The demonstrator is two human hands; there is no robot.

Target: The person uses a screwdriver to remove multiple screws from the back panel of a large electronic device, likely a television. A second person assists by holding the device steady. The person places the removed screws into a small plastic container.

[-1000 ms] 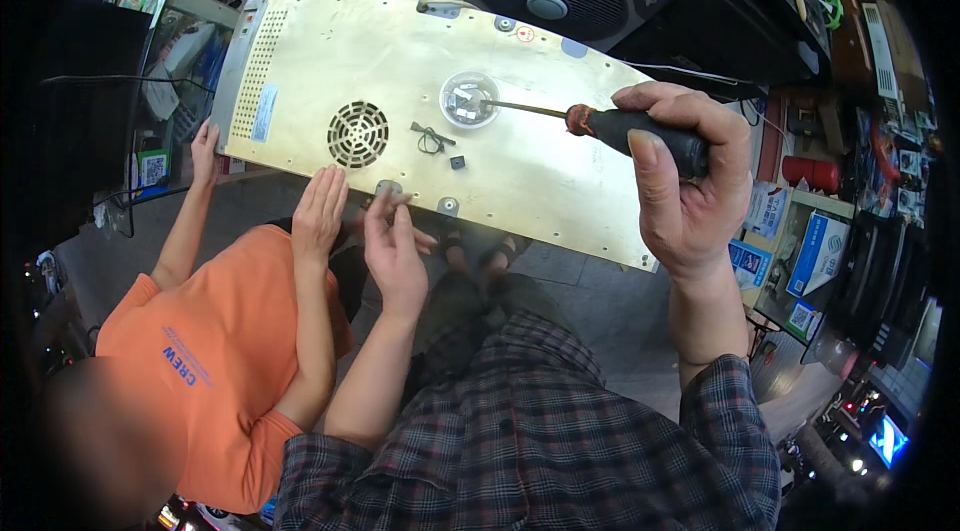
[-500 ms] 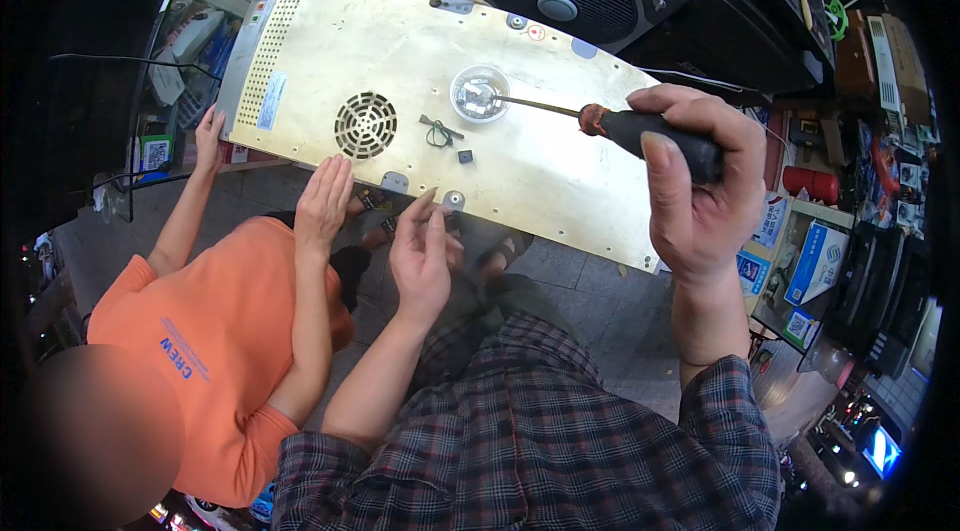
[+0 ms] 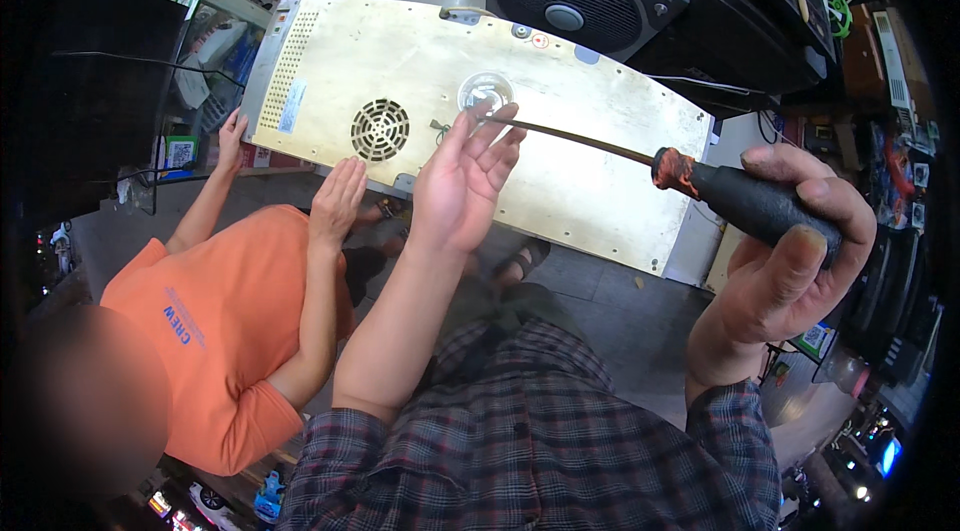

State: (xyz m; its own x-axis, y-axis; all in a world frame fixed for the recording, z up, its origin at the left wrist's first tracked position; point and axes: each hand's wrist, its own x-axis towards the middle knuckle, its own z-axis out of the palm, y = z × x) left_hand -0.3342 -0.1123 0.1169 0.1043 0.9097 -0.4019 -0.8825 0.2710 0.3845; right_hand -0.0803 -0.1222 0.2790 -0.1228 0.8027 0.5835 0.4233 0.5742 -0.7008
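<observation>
My right hand (image 3: pixel 790 281) is closed round the black handle of a long screwdriver (image 3: pixel 745 201), whose collar is wrapped in something orange-red. Its shaft points left across a pale metal casing (image 3: pixel 600 151). Palm up, my left hand (image 3: pixel 462 191) has its fingers apart at the screwdriver's tip; whether they touch it I cannot tell. Just beyond those fingertips stands a small clear plastic tub (image 3: pixel 487 79) with small shiny pieces inside. A dark bit of cable (image 3: pixel 440 129) shows beside my left wrist. The small black block is hidden behind that hand.
A person in an orange shirt (image 3: pixel 230 331) on the left has both hands at the casing's left end and near edge. The casing has a round vent (image 3: pixel 380 129). Behind it stands a large fan unit (image 3: pixel 565 16). A glass cabinet (image 3: pixel 215 51) is at the left.
My right hand has drawn the screwdriver back right and nearer, its tip leaving the tub. My left hand has risen from the casing's near edge to the tip.
</observation>
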